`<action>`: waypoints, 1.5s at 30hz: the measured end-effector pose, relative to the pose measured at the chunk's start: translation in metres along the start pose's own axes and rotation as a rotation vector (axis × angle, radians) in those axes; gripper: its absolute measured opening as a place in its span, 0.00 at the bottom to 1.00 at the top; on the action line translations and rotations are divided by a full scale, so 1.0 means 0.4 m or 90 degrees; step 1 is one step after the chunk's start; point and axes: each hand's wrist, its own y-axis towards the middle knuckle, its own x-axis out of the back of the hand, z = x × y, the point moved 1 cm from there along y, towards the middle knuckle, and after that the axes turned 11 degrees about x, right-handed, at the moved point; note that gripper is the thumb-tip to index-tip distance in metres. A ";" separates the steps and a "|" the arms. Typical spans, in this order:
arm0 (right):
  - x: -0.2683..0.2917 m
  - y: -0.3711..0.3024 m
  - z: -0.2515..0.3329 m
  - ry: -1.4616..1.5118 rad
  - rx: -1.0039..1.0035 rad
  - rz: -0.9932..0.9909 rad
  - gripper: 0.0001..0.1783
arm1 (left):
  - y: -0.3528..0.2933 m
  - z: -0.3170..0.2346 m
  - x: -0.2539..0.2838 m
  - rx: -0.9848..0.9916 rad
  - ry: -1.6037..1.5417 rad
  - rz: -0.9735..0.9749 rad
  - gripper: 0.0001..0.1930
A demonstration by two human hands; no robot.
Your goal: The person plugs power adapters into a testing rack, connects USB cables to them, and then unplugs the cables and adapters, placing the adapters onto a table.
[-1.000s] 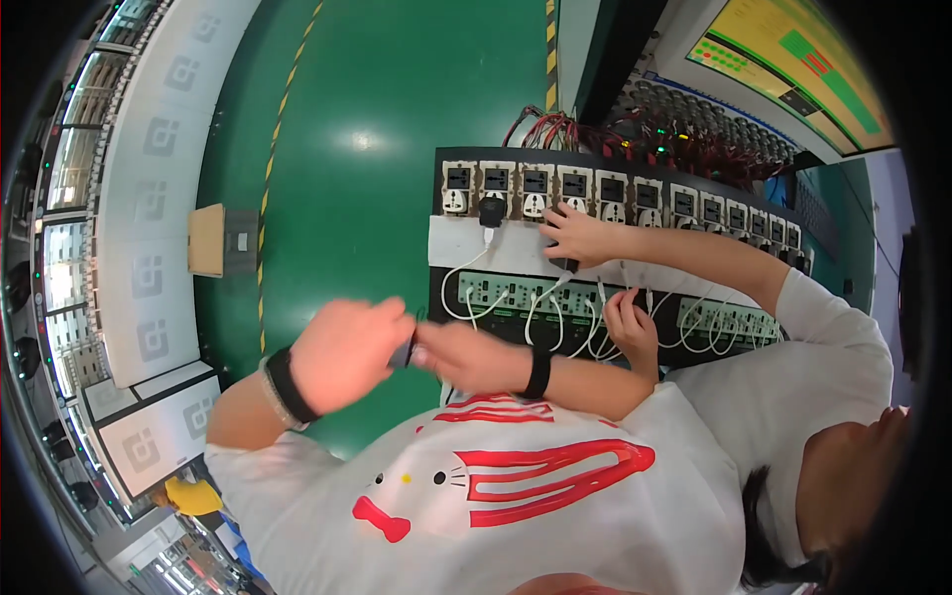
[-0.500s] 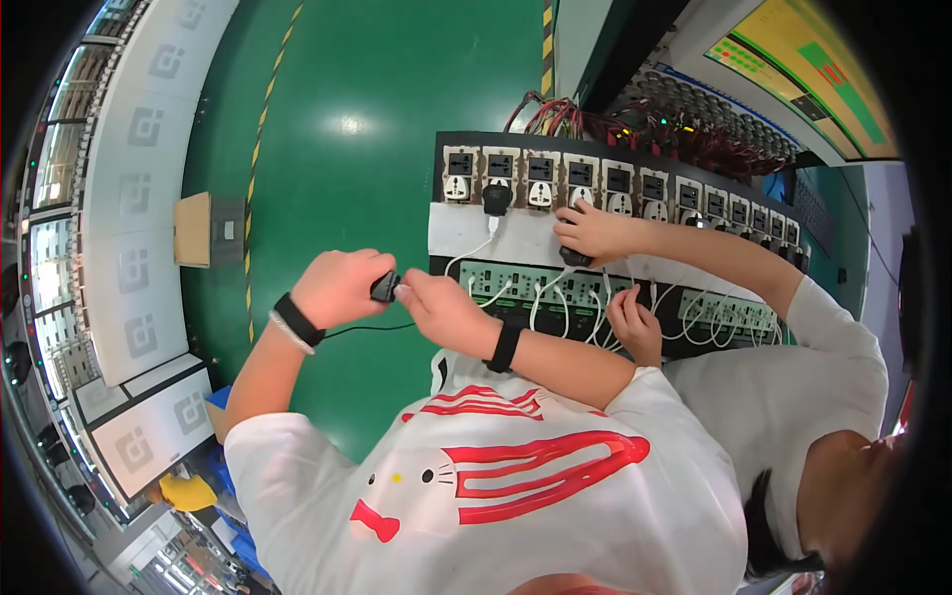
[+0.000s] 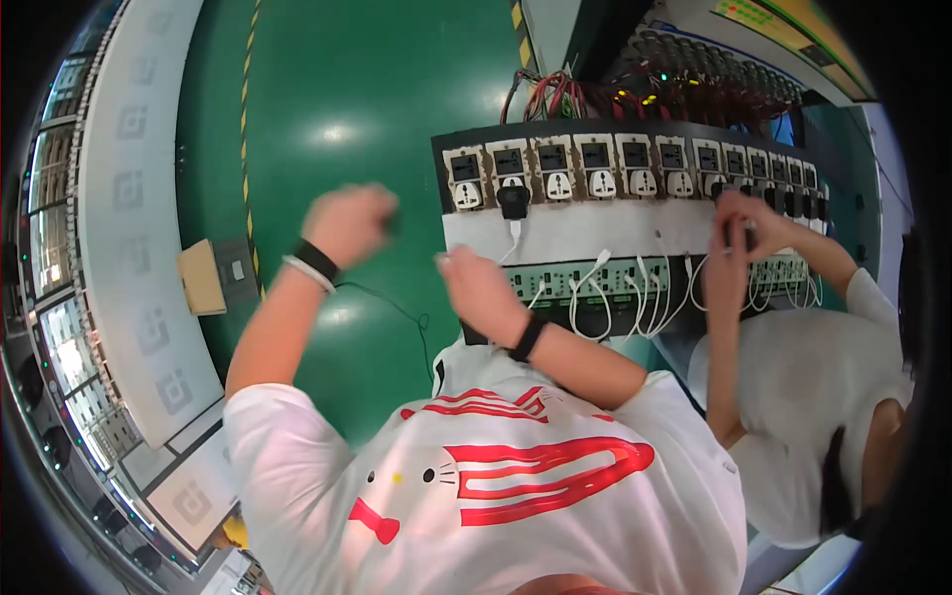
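My left hand [image 3: 347, 230], smeared by motion and with a black wristband at its wrist, is raised over the green floor, closed around a black power adapter [image 3: 393, 220] that is partly hidden. My right hand [image 3: 483, 291] is at the left end of the test bench, with its fingertips pinched on a small white plug [image 3: 444, 260]. A gap separates the two hands. Beyond my right hand runs a row of white sockets [image 3: 557, 185]. One black adapter [image 3: 513, 201] sits in the second socket, with a white cable below it.
White cables [image 3: 593, 288] loop from the green circuit boards [image 3: 555, 278] along the bench front. At right, a co-worker's hands [image 3: 732, 238] hold a dark adapter close to the sockets. A cardboard box [image 3: 201, 278] stands on the floor at left. A thin black cord [image 3: 382, 296] crosses below my hands.
My hands, together at the black adapter before, have come apart: the left has risen with the adapter, the right has moved rightward. The co-worker's hands have shifted right along the bench. The view has shifted.
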 end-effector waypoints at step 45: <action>0.298 -0.286 0.085 -0.186 0.075 0.007 0.09 | -0.156 -0.589 0.061 -0.165 0.074 -0.037 0.19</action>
